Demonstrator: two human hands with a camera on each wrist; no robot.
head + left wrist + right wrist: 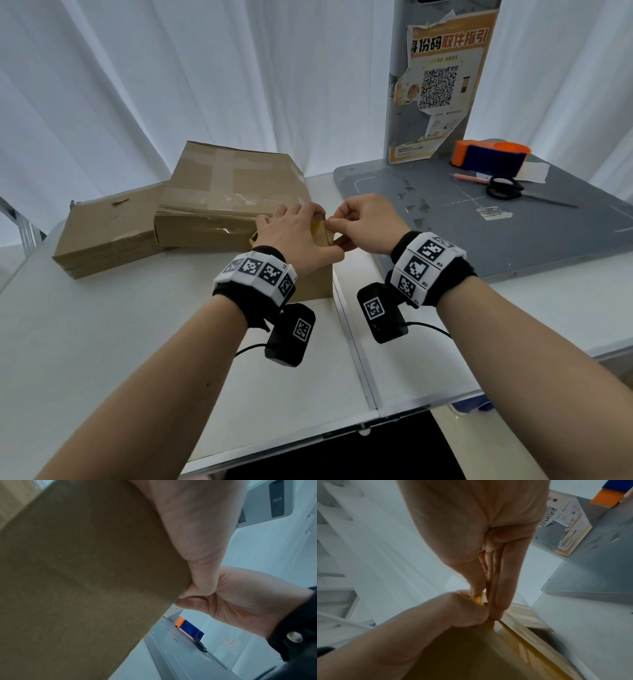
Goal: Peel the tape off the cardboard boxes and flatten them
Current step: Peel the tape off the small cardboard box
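Both hands meet at the top right corner of the near box (317, 281), which stands upright on the white table (102, 342) at centre. Left hand (298, 233) grips the box's top edge, fingers curled over it and thumb against the near face. Right hand (368, 222) pinches a lifted end of yellowish tape (478, 599) between thumb and forefinger, right at the left hand's fingertips; other fingers curled in. Tape runs on down the box's right edge. Two more taped boxes lie flat behind, far left: bigger box (236, 195) leaning on a lower box (106, 233). Grey mat (513, 233) on the right carries scissors (507, 188), a pink pen (471, 177) and an orange-blue tape dispenser (489, 157).
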